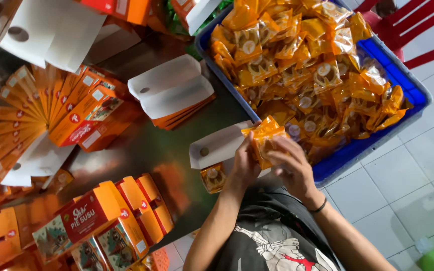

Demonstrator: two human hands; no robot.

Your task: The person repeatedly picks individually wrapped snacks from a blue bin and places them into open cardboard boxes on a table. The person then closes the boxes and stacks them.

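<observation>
Looking down from a head-worn camera, both bare hands meet over a metal table [177, 145], gripping a small stack of orange pastry packets [266, 140]. The left hand [244, 165] is closed around the near left edge of the stack, fingers wrapped up its side. The right hand [292, 168] is curled over the stack's right side and top, fingers bent across the wrappers; a thin dark bracelet [319, 207] circles that wrist. Both grips are closed firmly on the packets, which are held just above the table's edge.

Just left of the grip, touching or nearly touching the left hand, lies an open white-lined carton [219, 146]. Below the carton, near the left wrist, a single wrapped packet [213, 177] rests on the table. Directly beyond the grip and to its right sits a blue plastic crate [408, 85] heaped with many more orange packets of the same kind.

Farther left of the hands, another open carton [171, 90] lies on the table, and beyond it flat orange box blanks [31, 115] fan out. Nearer the person, lower left of the grip, stand filled orange boxes [101, 221]. Pale floor tiles [403, 180] show to the right.
</observation>
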